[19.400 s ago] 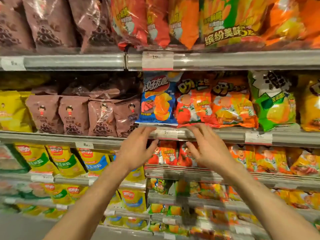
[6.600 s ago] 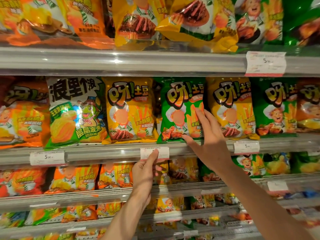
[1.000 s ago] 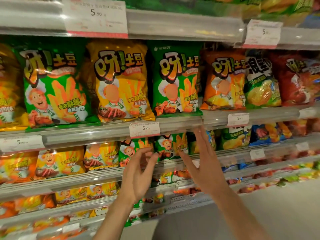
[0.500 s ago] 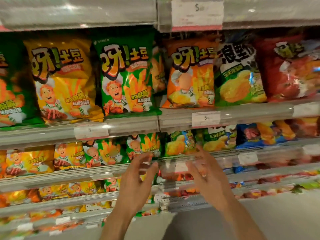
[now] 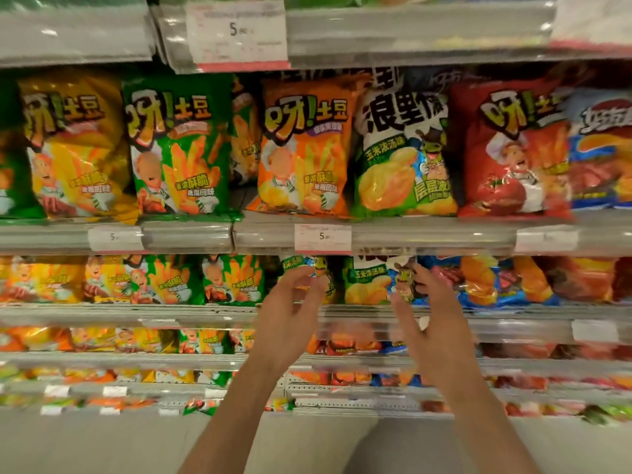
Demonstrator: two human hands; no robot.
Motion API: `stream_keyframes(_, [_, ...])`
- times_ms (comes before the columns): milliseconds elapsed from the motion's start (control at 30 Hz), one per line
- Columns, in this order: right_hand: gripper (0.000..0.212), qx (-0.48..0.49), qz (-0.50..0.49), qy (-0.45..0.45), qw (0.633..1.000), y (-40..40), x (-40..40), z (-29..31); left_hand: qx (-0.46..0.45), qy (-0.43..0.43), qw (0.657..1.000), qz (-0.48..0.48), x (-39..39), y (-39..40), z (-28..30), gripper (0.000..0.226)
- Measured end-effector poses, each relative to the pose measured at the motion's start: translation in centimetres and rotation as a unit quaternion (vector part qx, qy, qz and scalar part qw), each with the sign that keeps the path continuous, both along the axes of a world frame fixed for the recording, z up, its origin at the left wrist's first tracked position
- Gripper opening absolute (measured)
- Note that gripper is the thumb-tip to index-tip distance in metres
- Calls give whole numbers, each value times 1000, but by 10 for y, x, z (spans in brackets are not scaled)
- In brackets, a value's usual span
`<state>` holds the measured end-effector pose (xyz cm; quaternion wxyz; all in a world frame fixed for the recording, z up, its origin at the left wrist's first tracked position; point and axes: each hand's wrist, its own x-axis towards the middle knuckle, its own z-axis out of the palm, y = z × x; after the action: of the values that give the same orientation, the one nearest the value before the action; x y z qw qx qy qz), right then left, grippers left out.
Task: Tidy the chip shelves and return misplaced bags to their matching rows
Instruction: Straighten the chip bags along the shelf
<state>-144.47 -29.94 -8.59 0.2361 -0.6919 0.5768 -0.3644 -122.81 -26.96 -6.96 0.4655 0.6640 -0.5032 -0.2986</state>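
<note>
Chip bags stand in rows on grey metal shelves. On the shelf at eye level, from left: a yellow bag [image 5: 71, 145], a green bag [image 5: 178, 148], an orange bag [image 5: 304, 148], a white-and-green bag [image 5: 403, 148], a red bag [image 5: 513, 148] and a blue bag [image 5: 602, 152]. My left hand [image 5: 290, 313] and my right hand [image 5: 427, 319] are raised in front of the shelf below, fingers spread, holding nothing. Smaller green bags [image 5: 366, 282] show between them.
A shelf rail [image 5: 427, 237] with a price tag [image 5: 322, 237] runs just above my hands. Lower shelves hold small orange, yellow, green and blue bags [image 5: 492, 282]. A grey floor [image 5: 102, 443] lies below. A gap opens behind the green and orange bags.
The view has shifted right along the shelf, bringing the red and blue bags into sight. Both hands stay raised and empty, now in front of the small green bags.
</note>
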Motion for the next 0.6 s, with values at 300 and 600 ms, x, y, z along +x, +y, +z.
stream_keyframes(300, [48, -272, -28, 137, 952, -23, 19, 19, 27, 275, 960, 52, 5, -26, 18, 33])
stream_keyframes(600, [48, -263, 3, 227, 938, -37, 51, 22, 36, 383, 922, 47, 10, -46, 18, 41])
